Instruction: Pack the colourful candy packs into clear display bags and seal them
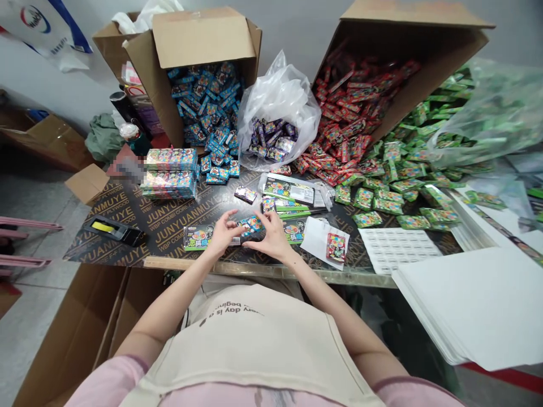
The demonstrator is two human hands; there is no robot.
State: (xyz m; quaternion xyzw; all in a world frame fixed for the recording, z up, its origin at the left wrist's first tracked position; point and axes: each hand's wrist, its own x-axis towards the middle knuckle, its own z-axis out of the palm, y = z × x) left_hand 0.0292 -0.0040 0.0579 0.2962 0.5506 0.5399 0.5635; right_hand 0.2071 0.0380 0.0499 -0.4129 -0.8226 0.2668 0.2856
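Between my hands is a small blue printed box (251, 225), just above the table edge nearest me. My left hand (224, 232) has its thumb and fingers at the left end of the box. On the right end are the fingers of my right hand (274, 236), the thumb spread lower down. Beneath both hands lies a flat black printed card or sleeve (197, 235) with green and coloured lettering, its middle partly hidden. A purple-black small box (245, 194) sits just beyond my hands. To the right, a red small box (336, 247) rests on white paper (311, 237).
Cartons hold blue boxes (207, 102) and red boxes (356, 102). A clear bag (280, 102) contains purple ones. Green boxes (407, 169) spread at right. Stacked packs (169, 175) and a black tape dispenser (113, 232) stand left. A label sheet (399, 251) lies right.
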